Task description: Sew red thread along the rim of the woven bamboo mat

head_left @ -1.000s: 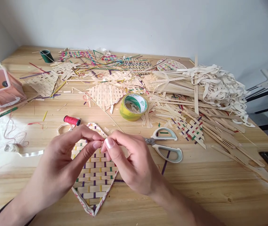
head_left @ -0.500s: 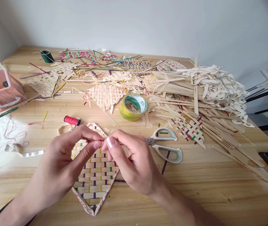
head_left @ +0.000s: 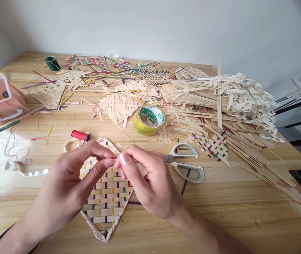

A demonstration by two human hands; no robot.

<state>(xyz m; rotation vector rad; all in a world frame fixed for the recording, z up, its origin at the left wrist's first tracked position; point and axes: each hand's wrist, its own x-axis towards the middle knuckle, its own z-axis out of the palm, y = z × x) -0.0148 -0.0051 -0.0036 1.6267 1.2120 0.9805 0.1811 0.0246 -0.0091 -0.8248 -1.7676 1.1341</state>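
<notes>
Grip of left hand [head_left: 72, 180] and right hand [head_left: 151, 183] pinched closed — contents unclear — fingertips together above woven piece [head_left: 109, 204].

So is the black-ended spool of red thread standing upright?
No, the black-ended spool of red thread lies on its side just beyond the bare left hand.

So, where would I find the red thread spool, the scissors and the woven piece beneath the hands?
Red thread spool [head_left: 79, 135], head view: on the wound thread.
Scissors [head_left: 176, 164], head view: on the lower handle.
Woven piece [head_left: 106, 198], head view: on the strips near its middle.
</notes>
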